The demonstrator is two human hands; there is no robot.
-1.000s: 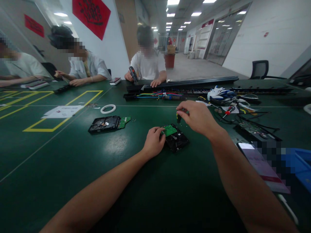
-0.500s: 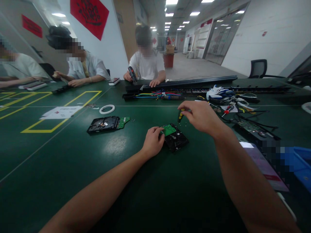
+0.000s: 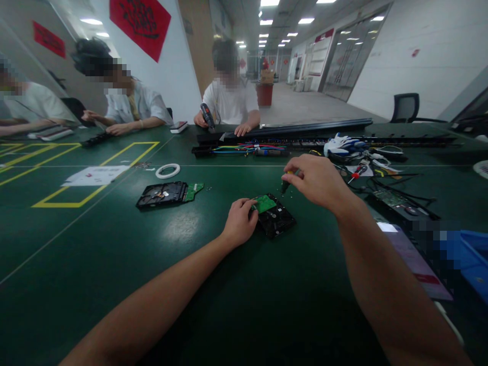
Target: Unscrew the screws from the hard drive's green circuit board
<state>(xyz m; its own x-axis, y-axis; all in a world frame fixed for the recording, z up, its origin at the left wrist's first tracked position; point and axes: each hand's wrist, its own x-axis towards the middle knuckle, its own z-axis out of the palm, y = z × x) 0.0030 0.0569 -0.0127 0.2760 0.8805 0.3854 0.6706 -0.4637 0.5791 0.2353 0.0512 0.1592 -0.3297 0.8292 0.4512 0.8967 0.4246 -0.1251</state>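
A black hard drive [image 3: 281, 221] with a green circuit board [image 3: 266, 203] lies flat on the green table in front of me. My left hand [image 3: 241, 219] grips its left side, fingertips at the edge of the board. Just beyond the drive's far right corner, my right hand [image 3: 310, 178] is closed round a small yellow-and-dark screwdriver [image 3: 284, 187], its tip pointing down near several tiny screws [image 3: 292, 191]. The fingers cover most of the handle. To the left lies a second hard drive [image 3: 162, 195], a green board [image 3: 194, 191] sticking out from its right end.
A white ring of tape [image 3: 168, 171] and a paper sheet [image 3: 95, 176] lie left. Farther back are bundled coloured wires [image 3: 247, 148], gloves [image 3: 339, 146] and a red screwdriver [image 3: 357, 176]. A tablet [image 3: 415, 262] and blue bin [image 3: 473, 259] stand right. Co-workers sit across the table.
My right hand has shifted slightly right, and the screwdriver has come away from the hard drive to the tabletop beside the loose screws. My left hand stays on the drive.
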